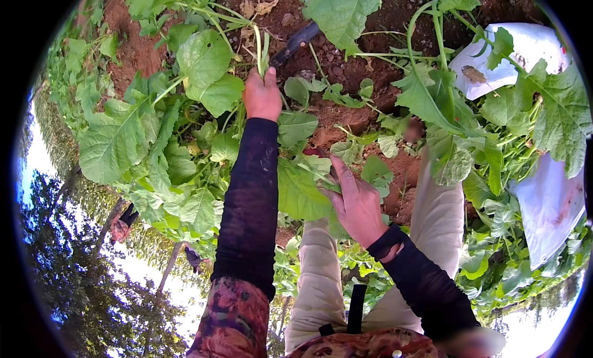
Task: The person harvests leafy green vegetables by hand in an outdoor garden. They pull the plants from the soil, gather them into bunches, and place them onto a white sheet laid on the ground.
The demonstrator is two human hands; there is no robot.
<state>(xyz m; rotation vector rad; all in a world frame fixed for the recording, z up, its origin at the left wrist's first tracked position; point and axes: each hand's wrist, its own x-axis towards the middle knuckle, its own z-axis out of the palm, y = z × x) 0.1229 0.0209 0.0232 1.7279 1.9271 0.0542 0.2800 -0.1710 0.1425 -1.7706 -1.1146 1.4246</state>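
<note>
My left hand is stretched forward, its fingers closed round the pale green stem of a broad-leaved plant. Just past the thumb a dark, narrow strip lies over the soil; I cannot tell whether the hand touches it. Nearer to me, my right hand pinches a leafy green stem between thumb and fingers. A large green leaf spreads beside that hand, to its left. By the fingertips shows a small dark red bit, mostly hidden by leaves.
Leafy green plants crowd the left side, rooted in reddish soil. White plastic bags lie at the right, partly under large leaves. My legs stand among the plants. Tree trunks and bright sky appear at the lower left.
</note>
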